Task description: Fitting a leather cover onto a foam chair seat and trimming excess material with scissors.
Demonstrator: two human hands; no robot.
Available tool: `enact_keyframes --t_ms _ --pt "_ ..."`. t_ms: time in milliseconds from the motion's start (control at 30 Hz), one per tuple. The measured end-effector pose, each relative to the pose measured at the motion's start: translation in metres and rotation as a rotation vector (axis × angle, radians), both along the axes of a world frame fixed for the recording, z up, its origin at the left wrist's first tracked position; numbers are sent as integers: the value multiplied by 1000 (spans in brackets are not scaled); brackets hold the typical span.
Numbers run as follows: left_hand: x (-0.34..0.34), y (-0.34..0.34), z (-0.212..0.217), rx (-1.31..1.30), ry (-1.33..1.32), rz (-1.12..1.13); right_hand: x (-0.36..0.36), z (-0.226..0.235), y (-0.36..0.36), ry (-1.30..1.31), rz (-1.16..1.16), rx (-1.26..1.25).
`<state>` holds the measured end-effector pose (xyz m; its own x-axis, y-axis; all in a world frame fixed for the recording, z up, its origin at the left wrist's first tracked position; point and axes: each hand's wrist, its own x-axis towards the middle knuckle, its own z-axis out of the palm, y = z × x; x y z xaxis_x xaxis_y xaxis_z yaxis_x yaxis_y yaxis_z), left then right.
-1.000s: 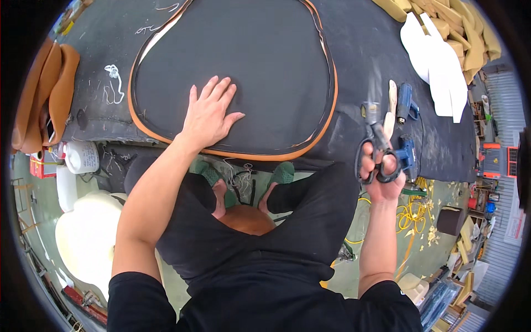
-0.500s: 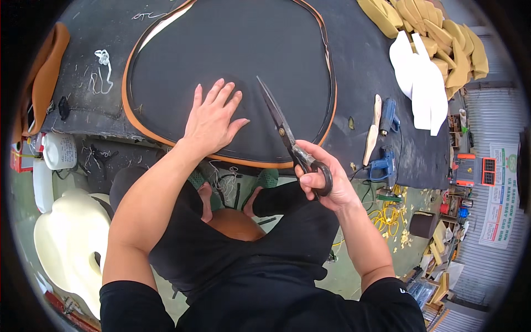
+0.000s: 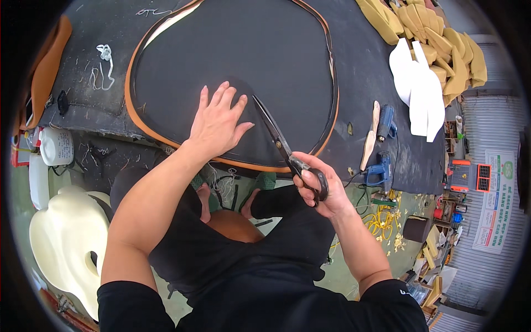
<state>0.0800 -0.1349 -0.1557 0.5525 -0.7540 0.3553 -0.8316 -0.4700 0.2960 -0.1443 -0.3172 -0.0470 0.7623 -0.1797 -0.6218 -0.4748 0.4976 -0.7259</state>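
Observation:
A large rounded piece with a black face point(image 3: 232, 50) and an orange-brown rim lies on the dark work table. My left hand point(image 3: 220, 122) rests on the lower part of the black face, fingers stretched out and thumb apart, holding nothing. In my right hand point(image 3: 323, 185) is a pair of long black scissors point(image 3: 279, 141), gripped by the handles over the near right edge of the piece. The blades look closed, and their tip points up and left, close to my left fingers. A pale strip point(image 3: 174, 25) shows inside the rim at the far left.
Two blue heat guns point(image 3: 385, 123) and a wooden-handled tool point(image 3: 370, 135) lie right on the table point(image 3: 354, 72). Beyond are white shaped pieces point(image 3: 421, 94) and piled tan foam pieces point(image 3: 442, 39). White thread point(image 3: 105, 66) lies left. A cream moulded foam point(image 3: 61, 238) stands low left.
The scissors and my right hand have shifted slightly down and left. My left hand stays on the black face, while the whole view has tilted a little.

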Motion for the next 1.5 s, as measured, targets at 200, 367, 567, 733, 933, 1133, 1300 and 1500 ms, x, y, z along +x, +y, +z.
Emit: enact_keyframes --t_ms 200,367,567,733,933,1133,1300,1500 --pt "-2 0 0 40 5 4 5 3 10 44 9 -121" --pt "-4 -1 -1 44 0 6 7 -9 12 18 27 -204" --pt "-4 0 -2 15 -20 11 3 -25 3 -82 45 -270" --pt "-5 0 -3 20 -5 7 5 -44 -10 -163 69 -281" --pt "-7 0 -5 -4 -31 8 10 -59 -37 -225 151 -292" --pt "-6 -1 -5 -25 -33 3 31 -52 -80 -244 307 -346" --pt "-10 -1 -2 5 -21 28 58 -39 -108 -224 419 -352" --pt "-13 -1 -1 41 -59 46 103 -38 -146 -244 534 -190"
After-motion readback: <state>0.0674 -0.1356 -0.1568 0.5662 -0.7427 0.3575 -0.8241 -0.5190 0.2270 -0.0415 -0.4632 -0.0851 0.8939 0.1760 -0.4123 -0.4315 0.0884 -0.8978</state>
